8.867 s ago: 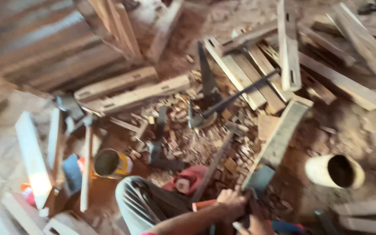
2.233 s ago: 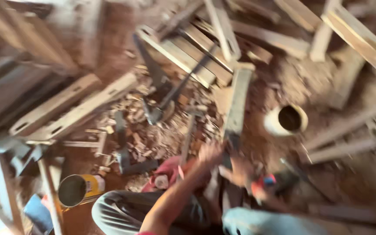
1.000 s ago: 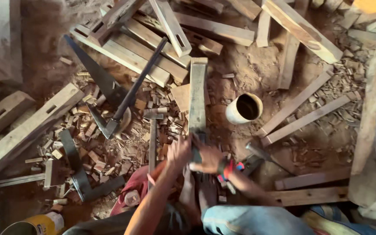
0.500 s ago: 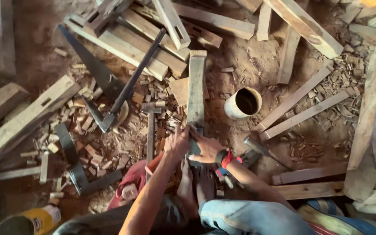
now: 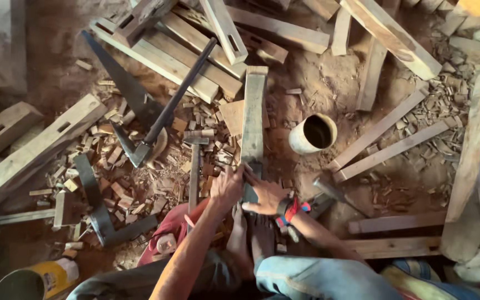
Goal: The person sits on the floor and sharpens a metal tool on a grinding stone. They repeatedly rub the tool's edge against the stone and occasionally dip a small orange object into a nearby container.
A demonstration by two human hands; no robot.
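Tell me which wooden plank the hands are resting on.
The upright plank in the middle, beside the pale cup; both hands press its near end. Others lie untouched.

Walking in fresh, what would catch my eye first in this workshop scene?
Both hands, left hand and right hand, press on the near end of a wooden plank lying on the dirt floor, with the person's bare feet just below. To the left, a long-handled adze lies across a litter of wood chips. Right of the plank stands an open white cylindrical container.
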